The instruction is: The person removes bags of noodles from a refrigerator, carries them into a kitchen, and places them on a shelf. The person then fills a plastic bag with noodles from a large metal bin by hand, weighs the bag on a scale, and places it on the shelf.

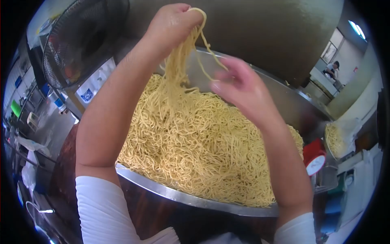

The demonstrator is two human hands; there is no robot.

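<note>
My left hand [174, 26] is raised over a large heap of yellow noodles [203, 142], closed around a bunch of noodles [178, 61] that hangs down into the pile. A loose strand loops over its knuckles. To the right, and lower, is my right hand [243, 87], slightly blurred, with its fingers curled. A couple of strands run from the left hand to its fingertips and seem pinched there. The heap lies in a wide metal pan [162, 190] with a shiny rim.
A large black fan [81, 44] stands at the upper left. Right of the pan are a red scale [315, 157] with a round dial and a clear plastic bag of noodles [336, 138]. Another person [333, 70] is in the far right background.
</note>
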